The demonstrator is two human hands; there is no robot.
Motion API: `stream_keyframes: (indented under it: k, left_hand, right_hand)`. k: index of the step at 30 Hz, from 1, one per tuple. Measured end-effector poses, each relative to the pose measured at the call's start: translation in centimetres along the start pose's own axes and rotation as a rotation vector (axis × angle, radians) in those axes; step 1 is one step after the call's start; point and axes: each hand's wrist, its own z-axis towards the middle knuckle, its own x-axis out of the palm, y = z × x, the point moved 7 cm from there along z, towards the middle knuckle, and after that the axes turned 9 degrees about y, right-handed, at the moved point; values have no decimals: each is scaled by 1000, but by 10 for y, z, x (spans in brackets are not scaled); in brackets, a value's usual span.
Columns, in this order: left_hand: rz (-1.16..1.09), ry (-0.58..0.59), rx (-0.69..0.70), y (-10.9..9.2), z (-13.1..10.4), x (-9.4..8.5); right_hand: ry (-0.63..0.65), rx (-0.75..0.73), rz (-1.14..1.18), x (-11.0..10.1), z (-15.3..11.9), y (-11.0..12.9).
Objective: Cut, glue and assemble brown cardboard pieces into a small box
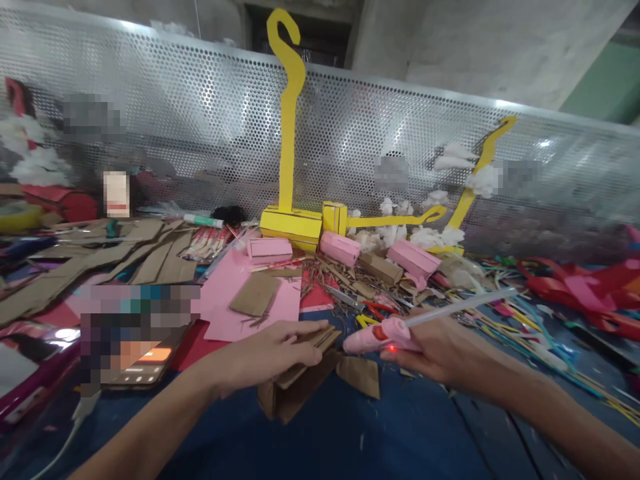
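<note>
My left hand (280, 357) grips a folded brown cardboard piece (303, 393) just above the blue table top, fingers over its upper edge. In my right hand (435, 347) is a pink hot glue gun (375, 337), its red light lit and a clear glue stick (463, 308) poking out of the back. The gun's nozzle points left, close to the cardboard's right end; I cannot tell whether they touch. A loose cardboard scrap (359, 375) lies between the two hands. My right fingers are partly hidden behind the gun.
Yellow paper hooks on box bases (291, 228) stand along the perforated metal panel (215, 133). Pink paper boxes (270, 251), scissors (345, 298) and cardboard scraps lie before them. Cardboard strips (165, 257) and a phone (143, 370) are left; red ribbon (575, 287) is right.
</note>
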Motion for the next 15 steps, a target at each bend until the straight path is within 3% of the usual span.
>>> stream_keyframes:
  k: [5,15]
  left_hand:
    - [-1,18,12,-3,-2,2]
    - [15,8,-15,-4,-2,2]
  right_hand:
    - [31,-48,-16,11,6,0]
    - [59,-43,-2,5,5,3]
